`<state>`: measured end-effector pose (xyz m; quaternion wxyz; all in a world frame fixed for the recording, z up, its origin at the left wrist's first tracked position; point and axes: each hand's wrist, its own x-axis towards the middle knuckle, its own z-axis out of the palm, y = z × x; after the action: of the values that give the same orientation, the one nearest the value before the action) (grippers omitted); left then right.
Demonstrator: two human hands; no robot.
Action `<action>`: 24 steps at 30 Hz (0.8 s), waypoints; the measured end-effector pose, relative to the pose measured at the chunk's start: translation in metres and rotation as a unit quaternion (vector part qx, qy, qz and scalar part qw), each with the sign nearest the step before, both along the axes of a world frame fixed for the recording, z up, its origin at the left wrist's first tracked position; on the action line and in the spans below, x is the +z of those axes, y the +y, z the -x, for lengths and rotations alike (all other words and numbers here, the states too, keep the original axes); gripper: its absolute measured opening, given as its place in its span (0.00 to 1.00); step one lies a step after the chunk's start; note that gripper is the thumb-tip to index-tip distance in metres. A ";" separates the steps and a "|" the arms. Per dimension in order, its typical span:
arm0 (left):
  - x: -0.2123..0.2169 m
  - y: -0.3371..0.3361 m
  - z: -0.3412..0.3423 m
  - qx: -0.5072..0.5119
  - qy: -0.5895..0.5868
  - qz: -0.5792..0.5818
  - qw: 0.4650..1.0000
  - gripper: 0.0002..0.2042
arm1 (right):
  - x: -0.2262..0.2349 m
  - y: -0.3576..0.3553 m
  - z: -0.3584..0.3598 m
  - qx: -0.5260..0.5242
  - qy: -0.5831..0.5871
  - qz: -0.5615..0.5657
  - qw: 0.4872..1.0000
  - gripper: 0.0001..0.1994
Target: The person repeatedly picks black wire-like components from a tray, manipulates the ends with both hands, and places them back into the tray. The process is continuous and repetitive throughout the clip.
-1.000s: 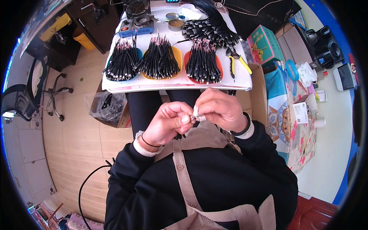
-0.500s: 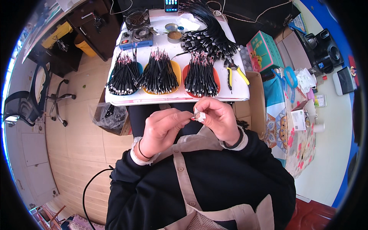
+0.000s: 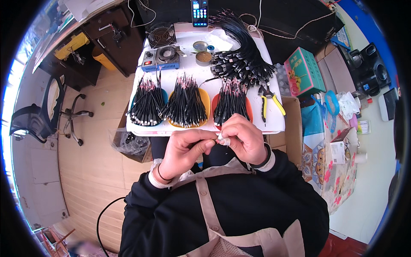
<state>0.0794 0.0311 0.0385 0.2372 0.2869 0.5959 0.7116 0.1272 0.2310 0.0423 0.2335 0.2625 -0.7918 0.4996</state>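
Just beyond my chest, in front of the table's near edge, my two hands meet fingertip to fingertip. My left hand (image 3: pixel 184 150) is closed in a pinch of thumb and forefinger, with a tiny reddish bit, perhaps a wire end, at its tips. Opposite it, my right hand (image 3: pixel 245 141) pinches at the same spot; white tape or wrapping (image 3: pixel 224 141) shows at its thumb and fingertips. What lies between the fingers is mostly hidden. Behind them, bundles of short black cables with pink wire ends fill a blue tray (image 3: pixel 165 96), a yellow tray (image 3: pixel 205 104) and an orange-red tray (image 3: pixel 250 112).
On the white table (image 3: pixel 267 128) lie yellow-handled pliers (image 3: pixel 271 103), a large heap of black cables (image 3: pixel 244 62), a blue hotplate-like device (image 3: pixel 160 64), a round tin (image 3: pixel 204 58) and a fan (image 3: pixel 161 36). A phone (image 3: pixel 200 13) stands at the back. Boxes flank the table.
The view has shifted, so the table and trays sit lower in the picture. My hands stay together in their pinch, with the fingers slightly repositioned.
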 end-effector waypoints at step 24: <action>-0.099 0.148 0.289 0.040 0.528 0.403 0.746 0.04 | -0.051 0.062 0.034 0.024 -0.246 0.062 0.967 0.09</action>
<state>-0.2100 0.1787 -0.0602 -0.0504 0.4703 0.8684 0.1490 0.0936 0.2933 -0.0091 0.0358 0.1356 -0.7856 0.6027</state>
